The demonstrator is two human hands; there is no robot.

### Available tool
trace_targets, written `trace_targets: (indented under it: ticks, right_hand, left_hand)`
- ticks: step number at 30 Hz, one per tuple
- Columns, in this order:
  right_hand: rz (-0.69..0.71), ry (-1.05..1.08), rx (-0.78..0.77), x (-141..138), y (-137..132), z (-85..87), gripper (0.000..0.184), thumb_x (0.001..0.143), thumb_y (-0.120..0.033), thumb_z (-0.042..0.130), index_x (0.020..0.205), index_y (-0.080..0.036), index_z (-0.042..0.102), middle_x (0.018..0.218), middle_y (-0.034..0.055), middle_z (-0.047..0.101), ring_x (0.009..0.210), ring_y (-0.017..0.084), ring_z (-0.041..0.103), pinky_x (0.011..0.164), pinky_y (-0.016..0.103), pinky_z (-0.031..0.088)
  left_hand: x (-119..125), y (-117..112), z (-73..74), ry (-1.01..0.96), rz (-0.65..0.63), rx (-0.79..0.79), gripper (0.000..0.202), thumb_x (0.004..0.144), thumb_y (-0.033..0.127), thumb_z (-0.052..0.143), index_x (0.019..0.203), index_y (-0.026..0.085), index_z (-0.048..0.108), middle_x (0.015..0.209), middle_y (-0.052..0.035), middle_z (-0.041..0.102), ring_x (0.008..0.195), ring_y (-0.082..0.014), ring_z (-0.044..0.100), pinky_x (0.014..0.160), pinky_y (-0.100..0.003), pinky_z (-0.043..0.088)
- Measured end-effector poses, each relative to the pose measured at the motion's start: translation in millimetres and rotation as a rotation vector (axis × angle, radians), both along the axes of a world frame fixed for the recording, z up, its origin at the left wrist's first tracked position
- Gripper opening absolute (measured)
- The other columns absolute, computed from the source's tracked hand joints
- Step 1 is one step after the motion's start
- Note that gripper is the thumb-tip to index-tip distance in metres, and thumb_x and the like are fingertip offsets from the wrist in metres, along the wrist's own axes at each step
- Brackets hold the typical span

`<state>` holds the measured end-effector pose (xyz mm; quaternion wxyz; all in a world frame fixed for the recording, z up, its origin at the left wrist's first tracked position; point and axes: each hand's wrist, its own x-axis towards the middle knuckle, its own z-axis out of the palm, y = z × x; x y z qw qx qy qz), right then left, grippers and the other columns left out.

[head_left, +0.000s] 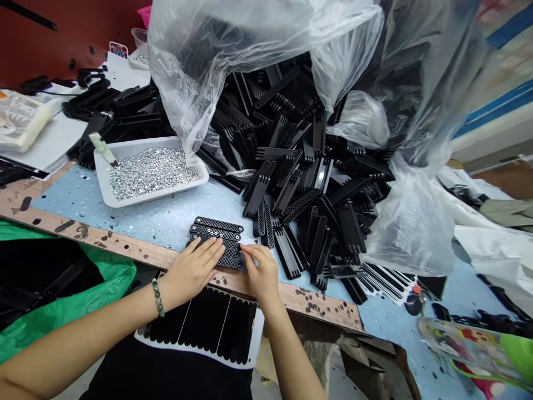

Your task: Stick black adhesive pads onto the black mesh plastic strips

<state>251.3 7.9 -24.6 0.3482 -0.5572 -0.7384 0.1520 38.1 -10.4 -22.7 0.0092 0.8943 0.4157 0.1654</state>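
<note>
Several black textured plastic strips (219, 224) lie side by side at the table's front edge, with small silver metal pieces set on some of them. My left hand (194, 272), a beaded bracelet at its wrist, rests over the lower left of the strips with its fingers stretched flat. At their right end is my right hand (262, 269), thumb and fingertips pinched together against the strip ends. Whatever the pinch holds is too small or hidden to make out. A white tray (102, 180) of small silver metal pieces stands behind, up to the left.
A large heap of black plastic parts (287, 166) spills from a clear plastic bag (420, 222) behind my hands. On my lap lies a white sheet with black strips (204, 319). A green bag (104, 283) hangs at left; a patterned clear pouch (462, 347) lies at right.
</note>
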Motion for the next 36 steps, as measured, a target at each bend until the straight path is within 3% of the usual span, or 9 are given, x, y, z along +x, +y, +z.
trace_targets:
  ticks: [6, 14, 27, 31, 36]
  right_hand:
    - [-0.018, -0.030, -0.006, -4, 9, 4.6, 0.016, 0.091, -0.022, 0.054, 0.090, -0.021, 0.070, 0.085, 0.0045, 0.069, 0.082, 0.019, 0.062, 0.077, 0.035, 0.051]
    - [0.012, -0.125, 0.098, -5, 0, 0.0, 0.023, 0.093, -0.020, 0.050, 0.104, -0.020, 0.070, 0.086, 0.0067, 0.063, 0.081, 0.019, 0.056, 0.075, 0.035, 0.050]
    - [-0.082, 0.133, -0.176, -7, 15, 7.4, 0.014, 0.085, -0.030, 0.059, 0.082, -0.020, 0.068, 0.078, 0.0021, 0.060, 0.069, 0.015, 0.056, 0.067, 0.031, 0.049]
    - [-0.037, -0.018, -0.035, -6, 12, 6.8, 0.014, 0.089, -0.026, 0.054, 0.086, -0.020, 0.066, 0.083, 0.0037, 0.058, 0.074, 0.016, 0.057, 0.072, 0.032, 0.051]
    - [0.108, -0.442, 0.112, -3, -6, 14.4, 0.025, 0.093, -0.017, 0.048, 0.110, -0.018, 0.067, 0.092, 0.0078, 0.065, 0.084, 0.020, 0.057, 0.098, 0.049, 0.043]
  left_hand:
    - [1, 0, -2.0, -0.022, 0.012, 0.004, 0.044, 0.098, 0.024, 0.039, 0.139, 0.010, 0.044, 0.146, -0.0097, 0.046, 0.136, -0.0233, 0.040, 0.113, -0.043, 0.026]
    - [3, 0, -2.8, -0.046, 0.023, 0.025, 0.043, 0.097, 0.022, 0.039, 0.137, 0.009, 0.046, 0.145, -0.0097, 0.046, 0.135, -0.0236, 0.041, 0.112, -0.043, 0.026]
    - [2, -1, -3.0, -0.017, 0.013, 0.021, 0.045, 0.096, 0.022, 0.040, 0.139, 0.008, 0.044, 0.147, -0.0102, 0.044, 0.136, -0.0241, 0.039, 0.113, -0.044, 0.025]
    - [2, 0, -3.2, -0.017, 0.017, 0.032, 0.044, 0.096, 0.022, 0.040, 0.138, 0.008, 0.045, 0.146, -0.0107, 0.045, 0.136, -0.0241, 0.040, 0.113, -0.043, 0.025]
    - [2, -1, -5.0, -0.029, 0.013, 0.023, 0.044, 0.096, 0.022, 0.039, 0.138, 0.009, 0.045, 0.146, -0.0108, 0.046, 0.136, -0.0240, 0.040, 0.113, -0.043, 0.024]
